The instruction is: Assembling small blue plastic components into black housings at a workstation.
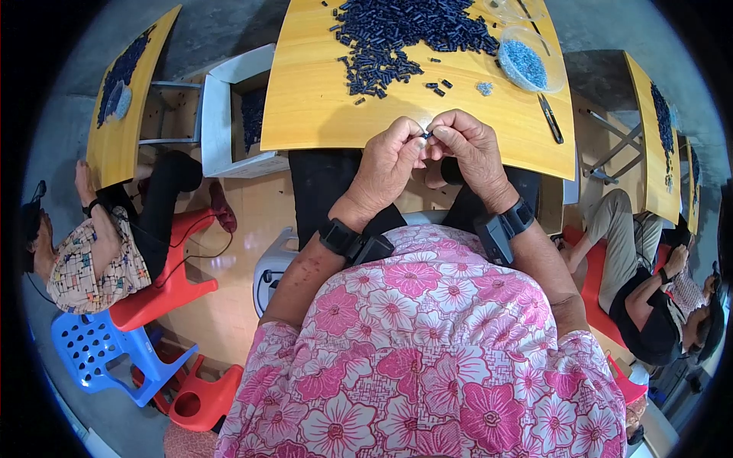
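Observation:
Just over the table's front edge my two hands meet fingertip to fingertip. My left hand (pixel 385 166) is closed in a pinch on a small black cylindrical part (pixel 427 136). From the other side my right hand (pixel 475 153) pinches at the same part, its thumb and forefinger pressed together; anything tiny between them is hidden. Several loose black parts (pixel 437 88) lie beyond my fingers, before a large pile of the same parts (pixel 405 34). A little heap of pale blue bits (pixel 484 88) sits near a transparent bowl (pixel 555 76) holding more blue bits.
Black-handled snips (pixel 550 120) lie at the right of the yellow table (pixel 313 114). An open white box (pixel 219 126) with dark parts stands left of it. People sit at similar tables on both sides. Red stools (pixel 200 401) and a blue stool (pixel 99 351) stand behind left.

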